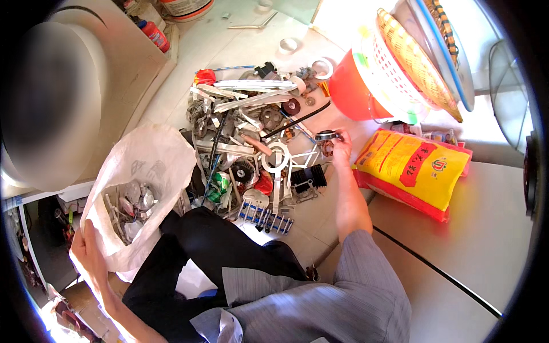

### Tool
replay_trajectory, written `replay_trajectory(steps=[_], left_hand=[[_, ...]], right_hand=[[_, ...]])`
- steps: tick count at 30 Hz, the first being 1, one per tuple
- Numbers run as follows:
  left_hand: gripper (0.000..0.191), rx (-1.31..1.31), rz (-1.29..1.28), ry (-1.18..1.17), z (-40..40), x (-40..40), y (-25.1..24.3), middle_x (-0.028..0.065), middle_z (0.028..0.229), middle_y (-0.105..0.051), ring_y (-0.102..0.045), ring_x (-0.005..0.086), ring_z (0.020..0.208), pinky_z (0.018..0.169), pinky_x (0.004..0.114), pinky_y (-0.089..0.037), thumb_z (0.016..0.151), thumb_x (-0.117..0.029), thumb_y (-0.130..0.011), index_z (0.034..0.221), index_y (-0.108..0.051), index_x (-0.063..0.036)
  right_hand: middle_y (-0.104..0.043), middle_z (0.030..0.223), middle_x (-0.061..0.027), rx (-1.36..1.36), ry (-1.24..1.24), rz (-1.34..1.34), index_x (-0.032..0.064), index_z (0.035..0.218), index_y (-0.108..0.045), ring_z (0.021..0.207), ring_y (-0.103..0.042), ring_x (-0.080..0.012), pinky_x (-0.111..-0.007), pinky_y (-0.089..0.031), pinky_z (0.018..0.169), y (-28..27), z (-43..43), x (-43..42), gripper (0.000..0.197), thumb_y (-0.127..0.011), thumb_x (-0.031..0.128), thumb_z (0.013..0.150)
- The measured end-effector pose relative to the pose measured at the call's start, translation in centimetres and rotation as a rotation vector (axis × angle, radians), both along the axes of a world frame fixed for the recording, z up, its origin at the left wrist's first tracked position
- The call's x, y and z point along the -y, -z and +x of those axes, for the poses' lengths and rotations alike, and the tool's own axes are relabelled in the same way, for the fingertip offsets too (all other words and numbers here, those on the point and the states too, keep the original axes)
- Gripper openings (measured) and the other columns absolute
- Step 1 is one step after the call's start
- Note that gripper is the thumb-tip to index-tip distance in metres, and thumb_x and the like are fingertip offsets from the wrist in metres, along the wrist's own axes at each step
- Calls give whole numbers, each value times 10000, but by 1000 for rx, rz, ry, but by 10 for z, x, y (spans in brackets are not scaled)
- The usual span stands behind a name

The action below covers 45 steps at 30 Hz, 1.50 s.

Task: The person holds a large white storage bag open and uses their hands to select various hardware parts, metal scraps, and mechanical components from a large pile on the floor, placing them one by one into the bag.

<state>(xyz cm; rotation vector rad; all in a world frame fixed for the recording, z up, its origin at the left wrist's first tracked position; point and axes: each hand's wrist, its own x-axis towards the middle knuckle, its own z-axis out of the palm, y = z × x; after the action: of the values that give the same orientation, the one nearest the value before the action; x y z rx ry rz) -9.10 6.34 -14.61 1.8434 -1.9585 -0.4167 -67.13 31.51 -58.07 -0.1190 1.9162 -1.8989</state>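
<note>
My left hand grips the rim of a white woven sack, whose open mouth shows scrap pieces inside. At the right edge of a large scrap pile, my right hand holds a small round part with a black rim; a copper-coloured piece shows just beneath it. Among the heaped scrap are a white plastic ring with a strip, a black finned part, a black rod, pale strips and a part with blue pieces and metal pins.
To the right lie a yellow and red printed bag and a red bucket with baskets stacked in it. Tape rolls rest beyond the pile. A red bottle stands at the upper left.
</note>
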Motion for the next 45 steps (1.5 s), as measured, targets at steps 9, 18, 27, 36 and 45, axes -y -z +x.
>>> replay_trajectory(steps=[9, 18, 27, 36, 45], left_hand=[[374, 19, 10, -26, -7, -7, -8, -23, 642, -426, -354, 56, 648, 538, 276, -294, 994, -287, -624, 788, -588, 23], [426, -25, 32, -28, 1, -7, -3, -16, 621, -317, -308, 69, 620, 512, 302, -257, 974, -264, -648, 691, -439, -22], [336, 143, 70, 16, -19, -21, -21, 165, 556, -506, -408, 146, 494, 499, 339, -400, 915, -278, -700, 792, -646, 30], [386, 228, 40, 100, -18, -31, -19, 175, 709, -690, -692, 352, 655, 644, 420, -548, 845, -329, -783, 1078, -655, -48], [614, 120, 163, 334, -42, -37, -13, 130, 759, -721, -721, 286, 689, 649, 385, -553, 786, -372, -816, 1312, -599, -141]], right_hand=[[-687, 913, -41, 292, -291, -360, 78, 1086, -625, 657, -638, -110, -220, -495, 503, -110, 52, 56, 263, -613, -93, 886], [-687, 1135, -153, 387, -449, -536, 67, 1086, -612, 930, -712, -240, -361, -633, 784, -145, 115, 113, 158, -578, -3, 948], [-676, 1144, -196, 520, -627, -716, 68, 1058, -619, 944, -703, -256, -340, -628, 792, -200, 200, 164, 153, -579, -22, 941], [-679, 1142, -207, 649, -829, -739, 55, 1077, -613, 938, -706, -246, -335, -620, 785, -251, 270, 209, 210, -605, -58, 901], [-648, 974, -36, 579, -979, -491, 71, 1089, -577, 770, -648, -94, -207, -509, 511, -306, 390, 231, 249, -494, -66, 898]])
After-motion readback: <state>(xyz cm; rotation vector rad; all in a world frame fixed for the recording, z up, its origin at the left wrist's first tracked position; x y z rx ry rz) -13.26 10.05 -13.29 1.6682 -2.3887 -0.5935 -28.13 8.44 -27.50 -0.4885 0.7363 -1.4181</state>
